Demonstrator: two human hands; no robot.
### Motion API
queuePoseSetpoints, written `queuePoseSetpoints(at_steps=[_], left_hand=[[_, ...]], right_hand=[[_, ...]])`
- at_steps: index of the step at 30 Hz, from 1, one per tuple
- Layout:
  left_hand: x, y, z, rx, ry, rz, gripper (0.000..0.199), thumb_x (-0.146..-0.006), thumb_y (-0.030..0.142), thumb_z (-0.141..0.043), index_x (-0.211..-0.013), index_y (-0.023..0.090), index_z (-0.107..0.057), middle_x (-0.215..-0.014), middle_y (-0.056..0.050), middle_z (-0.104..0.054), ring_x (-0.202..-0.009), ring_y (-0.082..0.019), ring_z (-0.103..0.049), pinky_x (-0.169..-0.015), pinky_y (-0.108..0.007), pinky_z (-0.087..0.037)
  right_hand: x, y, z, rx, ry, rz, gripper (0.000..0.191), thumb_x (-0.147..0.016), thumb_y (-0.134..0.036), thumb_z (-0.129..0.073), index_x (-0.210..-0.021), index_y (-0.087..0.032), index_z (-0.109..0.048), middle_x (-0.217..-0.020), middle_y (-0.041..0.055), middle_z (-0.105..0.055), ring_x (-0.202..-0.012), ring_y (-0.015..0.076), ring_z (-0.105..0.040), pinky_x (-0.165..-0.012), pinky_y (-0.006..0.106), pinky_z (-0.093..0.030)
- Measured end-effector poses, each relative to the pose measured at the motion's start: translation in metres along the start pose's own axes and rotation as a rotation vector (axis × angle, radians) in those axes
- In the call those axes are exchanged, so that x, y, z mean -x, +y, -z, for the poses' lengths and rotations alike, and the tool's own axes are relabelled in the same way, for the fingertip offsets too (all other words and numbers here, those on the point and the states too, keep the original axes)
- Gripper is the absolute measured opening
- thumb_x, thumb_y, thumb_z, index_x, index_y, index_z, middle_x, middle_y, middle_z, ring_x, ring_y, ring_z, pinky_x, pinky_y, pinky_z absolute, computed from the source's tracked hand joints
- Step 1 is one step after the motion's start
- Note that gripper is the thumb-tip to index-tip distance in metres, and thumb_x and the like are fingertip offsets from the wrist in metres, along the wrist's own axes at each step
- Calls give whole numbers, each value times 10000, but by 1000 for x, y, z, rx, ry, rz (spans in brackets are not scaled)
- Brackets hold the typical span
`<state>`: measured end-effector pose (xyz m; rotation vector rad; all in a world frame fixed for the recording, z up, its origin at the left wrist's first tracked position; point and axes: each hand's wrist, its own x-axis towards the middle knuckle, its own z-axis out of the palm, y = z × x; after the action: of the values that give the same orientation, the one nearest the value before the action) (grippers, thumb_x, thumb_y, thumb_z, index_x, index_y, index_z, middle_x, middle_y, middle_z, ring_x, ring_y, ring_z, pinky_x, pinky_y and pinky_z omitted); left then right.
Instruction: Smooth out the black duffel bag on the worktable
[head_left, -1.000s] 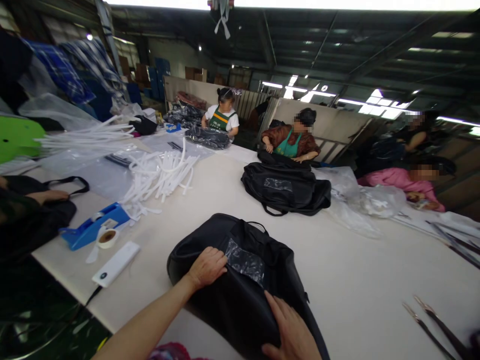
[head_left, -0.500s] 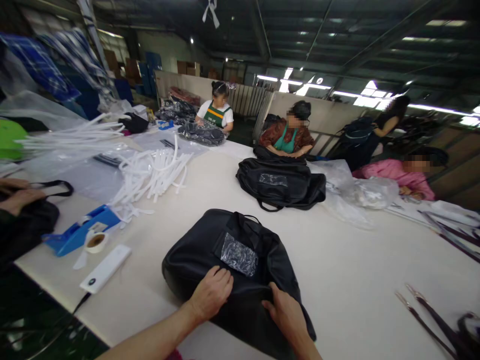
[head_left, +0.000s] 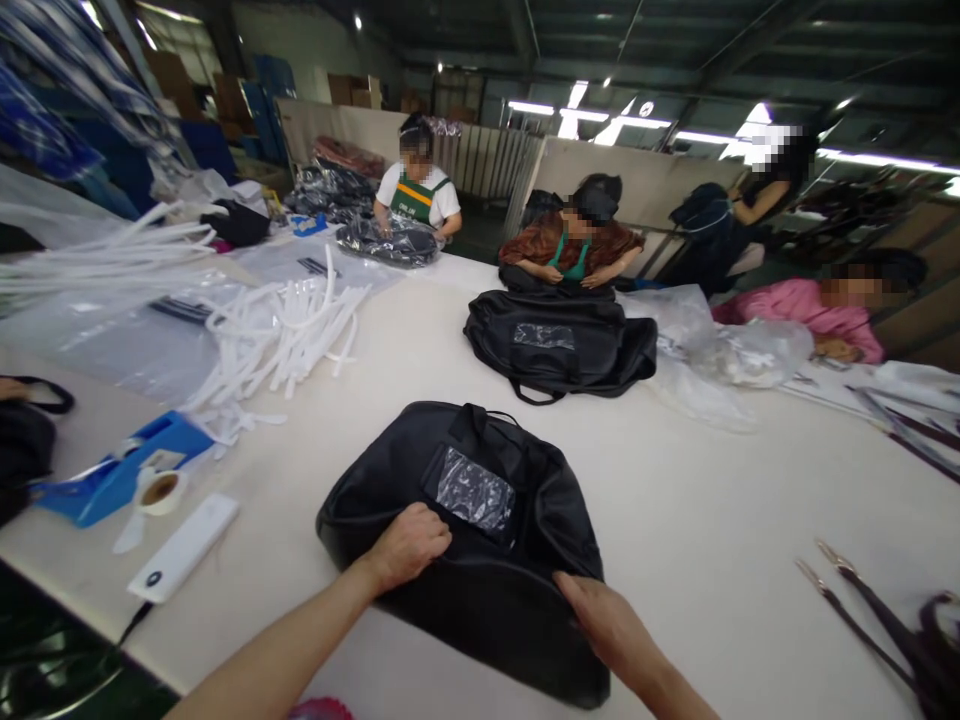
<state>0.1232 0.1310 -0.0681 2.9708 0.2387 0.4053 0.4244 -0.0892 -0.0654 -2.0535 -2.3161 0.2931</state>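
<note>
A black bag (head_left: 480, 600) lies in front of me on the pale table, with a plastic-wrapped patch (head_left: 475, 488) and dark handles on its upper face. My left hand (head_left: 411, 545) is closed on the bag's edge, left of centre, with the fingers curled over the fabric. Farther right, my right hand (head_left: 600, 612) grips the same edge, its thumb on top and its other fingers partly hidden. Between the two hands the edge forms a long fold.
Another black bag (head_left: 559, 345) lies beyond. At left are white tubes (head_left: 289, 330), a blue tape dispenser (head_left: 127, 470), a tape roll (head_left: 161, 490) and a white device (head_left: 184, 548). Straps (head_left: 862, 600) lie at right. Several people are around the table.
My right hand has shifted slightly right along the bag's edge, and my left hand slightly up and left. The bag's near side now shows broader and smoother. The view has shifted.
</note>
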Motion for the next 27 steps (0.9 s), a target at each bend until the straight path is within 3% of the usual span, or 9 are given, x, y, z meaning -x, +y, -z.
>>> queuePoseSetpoints(at_steps=[4,6,8,11,14,17,20,24,27], left_hand=[[-27,-23,-14,-53,30,28,135,-955,170,-487,-972,170,-621,-832,-38,-643,-819,-188,-537,-797,-360,-359],[-35,-32,-14,-80,45,29,146,-959,156,-476,-947,173,-620,-827,-37,-635,-825,-185,-530,-815,-359,-359],[-38,-32,-8,-98,56,16,151,-960,149,-474,-910,176,-613,-829,-33,-630,-833,-179,-523,-837,-356,-360],[-29,-18,3,-108,66,-21,156,-965,139,-470,-892,176,-603,-860,-27,-634,-857,-171,-516,-877,-359,-357],[-8,4,7,-144,131,-64,116,-952,136,-512,-894,175,-605,-874,-23,-639,-854,-163,-521,-860,-350,-365],[18,19,4,-184,217,-113,95,-932,135,-552,-856,158,-604,-831,-20,-631,-790,-152,-523,-798,-329,-380],[37,23,3,-209,195,-124,117,-946,129,-505,-938,139,-621,-900,-46,-652,-789,-152,-539,-794,-324,-410],[37,31,15,-237,178,-93,218,-957,105,-453,-1096,155,-613,-1006,-75,-666,-848,-156,-564,-871,-342,-448],[23,54,25,-158,221,-158,271,-950,121,-481,-1188,158,-603,-1140,-100,-653,-1026,-191,-560,-1024,-399,-420]], right_hand=[[-29,18,-41,81,164,-12,521,-741,88,-359,-1141,-133,-609,-1083,123,-739,-976,199,-710,-869,322,-600],[-34,25,-53,114,238,12,525,-763,81,-343,-1176,-116,-601,-1136,139,-724,-1013,218,-703,-888,356,-600],[-31,29,-56,139,299,72,578,-755,92,-332,-1219,-140,-588,-1169,94,-720,-1029,198,-696,-897,341,-593],[-16,24,-49,242,372,194,671,-742,104,-331,-1319,-176,-530,-1271,11,-677,-1120,149,-649,-962,312,-534],[2,0,-43,387,410,258,652,-756,60,-366,-1338,-182,-529,-1322,-26,-642,-1161,139,-622,-968,305,-496],[17,-34,-51,479,441,306,574,-755,-11,-398,-1252,-201,-614,-1265,-46,-677,-1083,142,-663,-873,287,-527],[26,-54,-65,509,452,315,534,-748,-58,-407,-1207,-191,-645,-1227,-34,-697,-1043,148,-682,-809,271,-553],[35,-49,-67,359,422,245,636,-680,19,-358,-1232,-164,-615,-1239,-21,-689,-1065,121,-673,-858,234,-559],[37,-45,-46,96,250,80,563,-740,-24,-382,-1247,-132,-604,-1198,39,-712,-1048,147,-685,-899,247,-575]])
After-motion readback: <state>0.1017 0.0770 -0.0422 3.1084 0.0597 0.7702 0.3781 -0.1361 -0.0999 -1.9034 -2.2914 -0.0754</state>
